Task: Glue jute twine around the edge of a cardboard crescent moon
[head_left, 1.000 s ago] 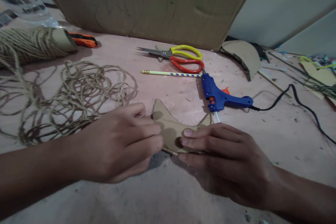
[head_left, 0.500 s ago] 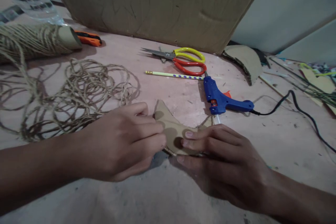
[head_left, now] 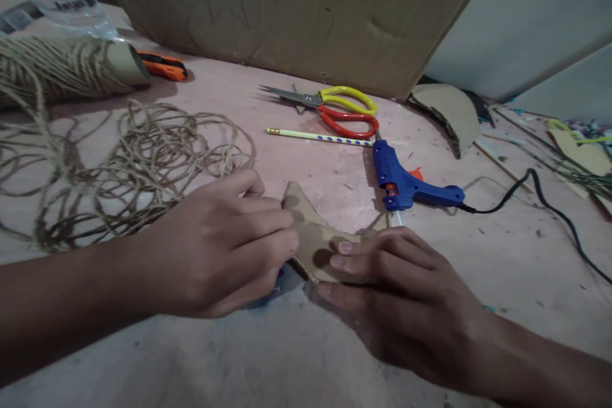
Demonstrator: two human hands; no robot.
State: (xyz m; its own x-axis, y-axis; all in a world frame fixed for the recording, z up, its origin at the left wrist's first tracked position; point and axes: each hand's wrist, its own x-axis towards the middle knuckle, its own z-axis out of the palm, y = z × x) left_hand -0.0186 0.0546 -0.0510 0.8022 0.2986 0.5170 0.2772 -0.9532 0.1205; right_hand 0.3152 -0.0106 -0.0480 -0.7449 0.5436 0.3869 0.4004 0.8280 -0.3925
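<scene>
A crescent-shaped cardboard piece (head_left: 310, 233) lies on the pinkish table (head_left: 296, 159) in front of me. My left hand (head_left: 224, 248) is curled, its fingers pinching the crescent's left edge. My right hand (head_left: 401, 287) lies over the right end, fingers pressed together on the cardboard. A blue glue gun (head_left: 406, 182) rests just beyond my right hand, its black cord (head_left: 540, 194) trailing to the right.
Loose jute twine (head_left: 138, 166) sprawls at left, running from a spool (head_left: 67, 67). An orange cutter (head_left: 165, 65), yellow-and-red scissors (head_left: 335, 111) and a dotted pencil (head_left: 320, 136) lie further back. A big cardboard sheet (head_left: 296, 13) stands behind; cardboard scraps (head_left: 447, 111) sit right.
Both hands stay on the crescent. Its near-left edge has lifted slightly off the table and the view has shifted a little.
</scene>
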